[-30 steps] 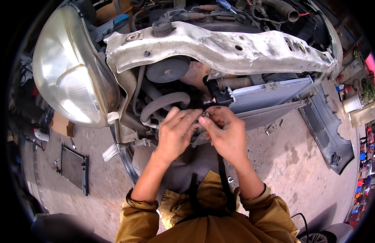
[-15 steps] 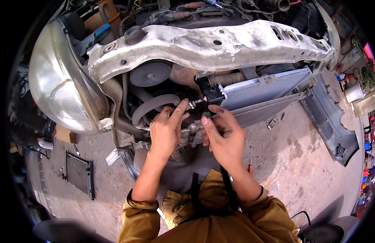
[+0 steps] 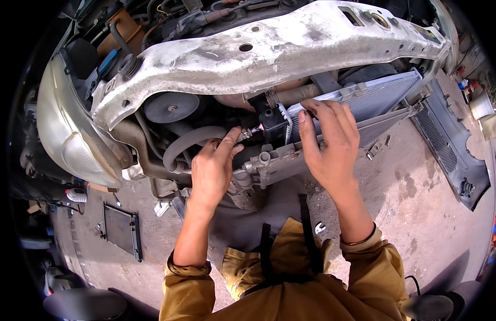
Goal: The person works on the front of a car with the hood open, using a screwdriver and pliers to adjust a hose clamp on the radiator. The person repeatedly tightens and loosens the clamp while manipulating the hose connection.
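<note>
My left hand (image 3: 211,170) is closed around the end of a thick grey rubber hose (image 3: 191,140), which loops in from the left of the engine bay. A small metal fitting (image 3: 247,134) sticks out past my fingertips, close to the black end tank (image 3: 273,125) of a radiator. Over the silver finned radiator (image 3: 360,104) my right hand (image 3: 332,140) is open, thumb and fingers apart, fingertips at its upper edge. Whether they touch it I cannot tell. In front of the radiator runs a thinner condenser (image 3: 282,167) with a metal pipe joint (image 3: 264,157) at its left end.
A scuffed white crossmember (image 3: 296,51) spans above my hands. At the left sits a headlight (image 3: 79,128); a round black pulley (image 3: 172,107) lies behind the hose. On the floor are a dark framed panel (image 3: 121,231) and, at the right, a long grey plastic trim piece (image 3: 448,152).
My right hand has moved away from the pipe joint, up and right to the radiator, and its fingers have spread. The left hand keeps its hold on the hose end. The view has shifted.
</note>
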`<state>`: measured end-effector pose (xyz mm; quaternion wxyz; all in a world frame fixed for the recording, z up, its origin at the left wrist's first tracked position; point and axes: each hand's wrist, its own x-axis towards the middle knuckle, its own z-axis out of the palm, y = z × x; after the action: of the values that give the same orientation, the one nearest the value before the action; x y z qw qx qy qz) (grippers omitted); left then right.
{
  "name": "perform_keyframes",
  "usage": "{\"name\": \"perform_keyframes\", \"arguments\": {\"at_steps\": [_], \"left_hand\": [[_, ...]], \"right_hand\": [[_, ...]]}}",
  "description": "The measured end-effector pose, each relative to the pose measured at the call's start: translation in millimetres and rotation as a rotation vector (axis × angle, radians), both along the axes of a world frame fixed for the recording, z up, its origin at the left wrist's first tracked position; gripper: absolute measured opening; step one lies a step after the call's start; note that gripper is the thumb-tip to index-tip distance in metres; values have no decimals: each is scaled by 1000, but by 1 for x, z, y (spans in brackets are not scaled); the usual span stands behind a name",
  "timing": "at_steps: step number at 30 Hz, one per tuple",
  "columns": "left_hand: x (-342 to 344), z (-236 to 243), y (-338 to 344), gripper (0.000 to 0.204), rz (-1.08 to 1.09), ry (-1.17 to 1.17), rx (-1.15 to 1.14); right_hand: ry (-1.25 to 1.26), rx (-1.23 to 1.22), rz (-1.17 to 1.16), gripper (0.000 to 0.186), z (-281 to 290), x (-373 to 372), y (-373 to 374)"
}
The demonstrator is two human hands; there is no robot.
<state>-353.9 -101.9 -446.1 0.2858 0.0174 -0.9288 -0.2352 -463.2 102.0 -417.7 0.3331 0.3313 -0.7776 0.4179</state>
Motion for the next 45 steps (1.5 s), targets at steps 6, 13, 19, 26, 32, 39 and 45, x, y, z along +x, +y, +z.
{"name": "perform_keyframes", "arguments": {"at_steps": [6,13,19,26,32,39,45], "left_hand": [[-2,9,14,43,78,-72,-119],[-5,12,29,42,178,-120,-190],[-8,2,25,42,150,-18,-57],[6,7,24,39,183,-15,-8],[0,-3,23,29,221,85,-40],[-1,-3,30,30,270,122,-126],[3,-7,23,29,262,116,-89]], "right_hand": [[71,210,109,20,-15,-52,-2],[73,225,114,21,-32,-54,-9],[90,213,120,18,-29,-55,-8],[115,215,108,19,-29,-58,-6],[127,202,95,19,-31,-57,-9],[86,231,94,19,-30,-51,-9],[0,-103,51,19,-30,-22,10]]}}
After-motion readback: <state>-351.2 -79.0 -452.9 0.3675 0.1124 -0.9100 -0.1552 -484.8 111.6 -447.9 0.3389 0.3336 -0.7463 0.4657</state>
